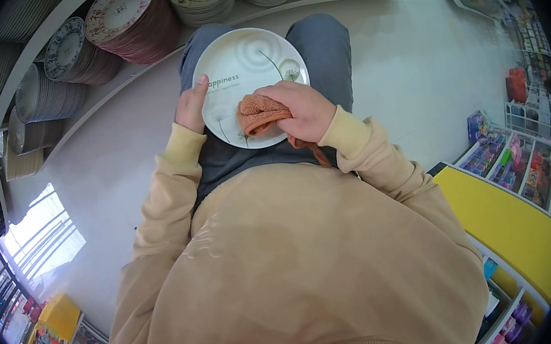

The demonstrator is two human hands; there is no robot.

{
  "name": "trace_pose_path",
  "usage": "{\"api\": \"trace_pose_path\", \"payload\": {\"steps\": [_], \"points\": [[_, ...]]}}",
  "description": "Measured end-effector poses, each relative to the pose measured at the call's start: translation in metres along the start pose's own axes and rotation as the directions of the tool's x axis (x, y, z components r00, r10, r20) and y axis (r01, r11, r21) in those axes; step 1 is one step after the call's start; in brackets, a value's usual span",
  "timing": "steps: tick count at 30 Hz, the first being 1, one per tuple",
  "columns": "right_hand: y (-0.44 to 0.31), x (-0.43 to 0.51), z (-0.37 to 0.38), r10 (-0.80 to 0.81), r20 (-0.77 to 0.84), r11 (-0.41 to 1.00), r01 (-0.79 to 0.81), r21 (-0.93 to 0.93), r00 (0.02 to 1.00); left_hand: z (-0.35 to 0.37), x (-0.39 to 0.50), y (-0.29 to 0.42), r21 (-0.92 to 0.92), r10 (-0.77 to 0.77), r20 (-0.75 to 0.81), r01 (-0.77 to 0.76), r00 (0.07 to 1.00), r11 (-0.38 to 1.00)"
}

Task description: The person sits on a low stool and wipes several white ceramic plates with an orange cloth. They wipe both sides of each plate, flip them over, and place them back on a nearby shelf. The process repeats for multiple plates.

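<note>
A round white plate (230, 59) with dandelion drawings and printed writing rests over my lap, its face turned up. My left hand (193, 105) grips the plate's left rim, with the thumb on the face and the fingers hidden beneath. In my right hand (304, 107) is a bunched orange-brown terry cloth (261, 113), pressed against the lower right part of the plate. A loose end of the cloth hangs below that hand, over the plate's near edge.
Ahead, a low white shelf (114, 95) carries stacks of plates (142, 30) and stacked bowls (204, 4). A yellow display unit (505, 229) with divided bins (508, 164) stands to my right. Sunlight falls on the pale floor (104, 153) at left, near a yellow basket (60, 317).
</note>
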State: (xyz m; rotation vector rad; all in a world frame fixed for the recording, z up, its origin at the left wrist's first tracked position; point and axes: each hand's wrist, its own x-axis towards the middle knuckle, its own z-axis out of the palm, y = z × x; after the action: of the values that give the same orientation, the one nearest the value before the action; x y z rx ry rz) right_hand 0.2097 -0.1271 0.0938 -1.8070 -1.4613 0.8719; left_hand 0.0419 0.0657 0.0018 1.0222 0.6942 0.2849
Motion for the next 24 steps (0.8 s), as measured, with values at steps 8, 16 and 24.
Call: {"api": "trace_pose_path", "payload": {"steps": [8, 16, 24], "points": [[0.036, 0.032, -0.016, 0.022, -0.557, 0.992, -0.086, -0.089, 0.830, 0.001, 0.000, 0.001, 0.069, 0.057, -0.067, -0.052, 0.996, 0.996], [0.017, -0.005, 0.030, 0.144, -0.127, 0.985, -0.154, -0.076, 0.981, 0.001, -0.008, 0.008, 0.152, 0.058, -0.011, -0.056, 0.998, 0.987], [-0.015, 0.020, -0.005, 0.375, -0.353, 0.841, -0.155, 0.517, 0.857, 0.005, -0.003, 0.003, 0.117, 0.053, -0.082, -0.043, 0.995, 0.992]]}}
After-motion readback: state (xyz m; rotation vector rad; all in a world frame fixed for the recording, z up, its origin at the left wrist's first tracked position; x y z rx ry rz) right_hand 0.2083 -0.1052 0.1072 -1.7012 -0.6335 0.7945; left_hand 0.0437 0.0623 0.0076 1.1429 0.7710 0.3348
